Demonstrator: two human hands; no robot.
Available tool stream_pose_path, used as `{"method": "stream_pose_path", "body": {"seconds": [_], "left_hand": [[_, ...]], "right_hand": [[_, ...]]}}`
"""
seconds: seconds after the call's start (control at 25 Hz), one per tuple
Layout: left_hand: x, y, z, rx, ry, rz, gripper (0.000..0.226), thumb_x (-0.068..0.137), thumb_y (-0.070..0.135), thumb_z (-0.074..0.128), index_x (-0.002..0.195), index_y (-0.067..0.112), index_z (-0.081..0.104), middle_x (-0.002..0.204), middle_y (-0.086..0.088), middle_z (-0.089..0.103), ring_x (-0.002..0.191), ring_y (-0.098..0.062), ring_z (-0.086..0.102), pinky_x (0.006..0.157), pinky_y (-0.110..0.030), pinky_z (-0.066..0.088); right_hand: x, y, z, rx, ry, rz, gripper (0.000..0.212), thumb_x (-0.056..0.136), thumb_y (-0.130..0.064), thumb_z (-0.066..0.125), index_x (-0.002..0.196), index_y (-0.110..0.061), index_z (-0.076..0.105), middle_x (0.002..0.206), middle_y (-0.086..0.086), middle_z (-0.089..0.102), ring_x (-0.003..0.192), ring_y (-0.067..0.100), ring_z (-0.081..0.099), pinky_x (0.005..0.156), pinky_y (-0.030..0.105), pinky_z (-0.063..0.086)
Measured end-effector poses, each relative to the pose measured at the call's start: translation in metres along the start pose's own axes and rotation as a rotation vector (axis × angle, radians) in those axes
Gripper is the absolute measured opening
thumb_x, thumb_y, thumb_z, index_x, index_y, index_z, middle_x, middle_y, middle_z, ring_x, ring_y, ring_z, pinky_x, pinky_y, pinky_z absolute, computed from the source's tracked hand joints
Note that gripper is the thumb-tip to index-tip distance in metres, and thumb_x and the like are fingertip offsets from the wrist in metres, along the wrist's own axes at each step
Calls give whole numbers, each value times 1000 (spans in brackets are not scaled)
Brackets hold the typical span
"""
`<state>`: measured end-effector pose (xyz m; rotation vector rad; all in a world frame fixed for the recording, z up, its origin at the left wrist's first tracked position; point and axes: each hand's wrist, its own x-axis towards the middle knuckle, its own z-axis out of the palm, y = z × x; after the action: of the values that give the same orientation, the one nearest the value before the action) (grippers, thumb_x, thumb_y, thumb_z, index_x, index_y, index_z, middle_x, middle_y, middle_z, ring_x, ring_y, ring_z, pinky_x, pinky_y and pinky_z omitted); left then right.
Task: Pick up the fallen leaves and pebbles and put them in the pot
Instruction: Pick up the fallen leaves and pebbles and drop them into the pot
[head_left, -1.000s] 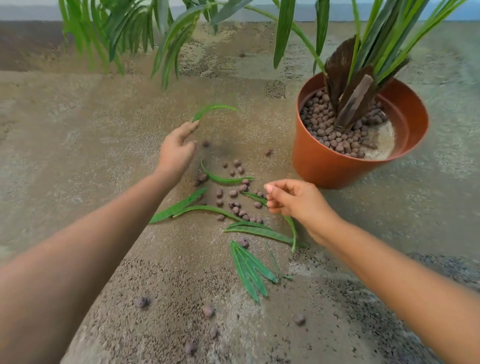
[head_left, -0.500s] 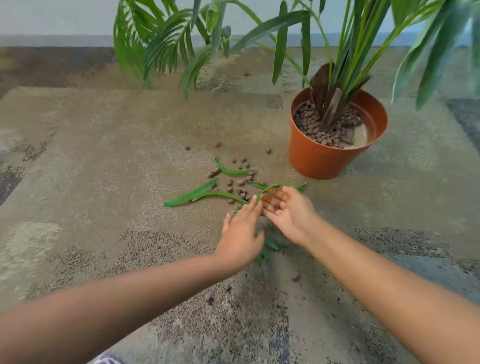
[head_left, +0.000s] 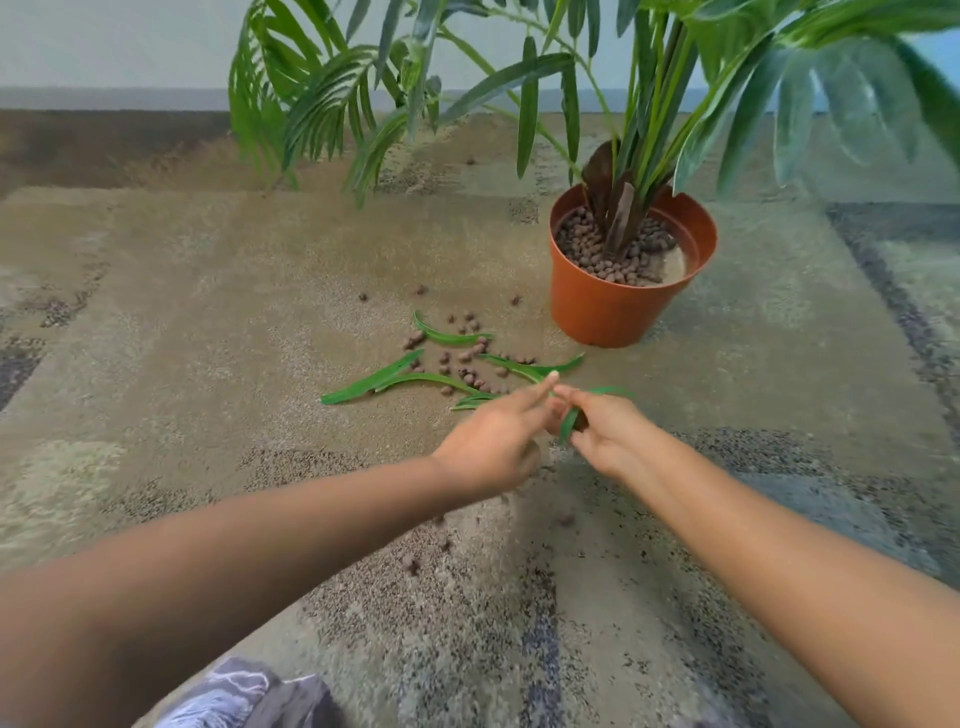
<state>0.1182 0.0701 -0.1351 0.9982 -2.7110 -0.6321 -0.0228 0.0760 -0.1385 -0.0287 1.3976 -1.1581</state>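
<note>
An orange plant pot (head_left: 613, 312) stands on the carpet, holding a palm and brown pebbles (head_left: 597, 254). In front of it lie several fallen green leaves (head_left: 374, 382) and scattered brown pebbles (head_left: 467, 358). My right hand (head_left: 608, 434) grips a green leaf (head_left: 568, 427) just below the pile; the leaf's tip sticks out past its fingers. My left hand (head_left: 493, 434) reaches in from the left with its fingers straight, their tips touching the right hand's fingers. What lies under the two hands is hidden.
Long palm fronds (head_left: 332, 104) hang over the far carpet. A few stray pebbles (head_left: 410, 564) lie nearer me, one (head_left: 566, 518) beneath my right wrist. Patterned cloth (head_left: 234, 691) shows at the bottom edge. The beige rug (head_left: 182, 312) stretches left.
My left hand swung from the far left of the pile over to my right hand. My right hand has taken hold of a leaf and lifted slightly. The view has pulled back.
</note>
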Motion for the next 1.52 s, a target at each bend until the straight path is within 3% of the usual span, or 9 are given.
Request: {"method": "stream_pose_path", "body": {"seconds": [0.12,0.4,0.48,0.64,1.0,1.2,1.28,1.36,1.52], "left_hand": [[6,-41,-18,11,85,-218,29,85,4,46,108,16,58,149,1,32,113,-17,55,87,-18,41],[-22,-139,-45,59,57,-802,56,85,10,57,136,8,34,136,-15,41,86,-20,56,69,-26,49],[-22,-152,-52,63,27,-789,59,85,13,59,137,8,32,137,-14,43,100,-25,57,79,-31,49],[-12,-160,-44,48,-39,-767,53,86,20,60,132,5,39,132,-14,49,115,-27,51,98,-35,41],[9,-147,-21,324,1,-739,17,90,19,50,103,8,56,104,-12,56,95,-30,54,78,-41,51],[12,-120,-21,31,253,-770,8,95,13,37,97,7,43,72,-5,54,63,-23,52,44,-32,39],[16,-92,-17,-238,279,-768,18,96,11,36,113,9,42,81,-8,59,63,-19,53,51,-35,48],[18,-59,-9,-435,161,-739,29,95,9,37,124,13,40,86,-6,58,61,-14,52,51,-28,48],[12,-7,9,-325,-154,-576,7,93,11,38,97,14,42,73,1,51,55,-12,46,44,-25,36]], "right_hand": [[-11,-1,-3,-61,-32,60,12,94,-2,46,99,4,55,86,15,56,75,19,59,64,31,57],[-23,2,4,-270,-179,89,27,95,-5,47,121,1,51,81,11,58,69,15,58,60,25,56],[-21,5,3,-266,-188,104,27,95,-5,47,121,1,51,82,10,59,70,15,58,69,28,55],[-19,19,-5,-220,-177,135,22,94,-4,48,114,1,54,85,12,61,72,17,59,58,25,57],[-15,33,-15,-146,-181,158,13,93,-4,47,100,-2,58,87,14,64,75,19,63,63,28,59],[-15,26,-17,-109,-197,127,17,94,-5,46,106,0,57,86,14,64,76,19,63,63,28,59],[-16,24,-19,-91,-211,105,19,95,-7,45,108,0,58,90,14,65,80,21,64,71,32,58],[-15,24,-18,-63,-192,73,21,96,-10,43,109,-1,58,96,15,65,86,22,64,81,35,56],[-15,26,-15,50,-264,19,31,93,-25,50,116,-4,54,114,19,61,108,28,59,96,39,48]]}}
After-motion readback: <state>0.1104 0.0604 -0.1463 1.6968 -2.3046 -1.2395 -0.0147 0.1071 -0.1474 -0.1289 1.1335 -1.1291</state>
